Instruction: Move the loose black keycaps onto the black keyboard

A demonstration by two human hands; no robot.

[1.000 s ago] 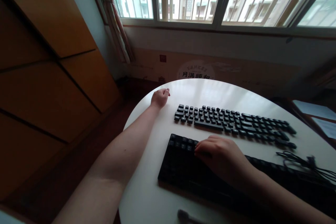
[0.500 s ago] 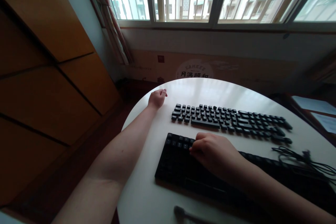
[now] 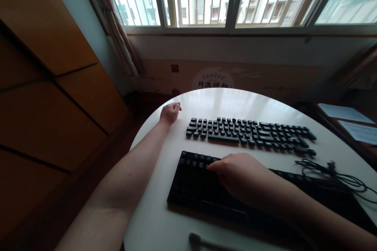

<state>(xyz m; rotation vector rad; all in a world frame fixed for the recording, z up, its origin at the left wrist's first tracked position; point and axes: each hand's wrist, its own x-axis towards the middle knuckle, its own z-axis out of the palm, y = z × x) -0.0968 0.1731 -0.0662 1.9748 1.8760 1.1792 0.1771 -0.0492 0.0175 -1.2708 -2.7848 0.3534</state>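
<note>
My right hand is over the black keyboard, its index finger stretched onto the keycaps in the top rows. The other fingers curl under the palm, and whether they hold anything is hidden. A few keycaps sit on the keyboard's upper left; its lower left shows dark, with no keycaps visible there. My left hand rests as a fist near the table's far left edge; what is inside it, if anything, is hidden. Loose black keycaps lie in rows beyond the keyboard, right of the fist.
The white round table carries everything. A coiled black cable lies right of the keyboard. A dark brush-like tool is at the near edge, cut off by the frame. Papers lie on a surface at right; a wooden cabinet stands left.
The right hand has gone from a pinch at the top row keycaps to pressing with its index finger. The left fist stays put. The view has shifted slightly to the right.
</note>
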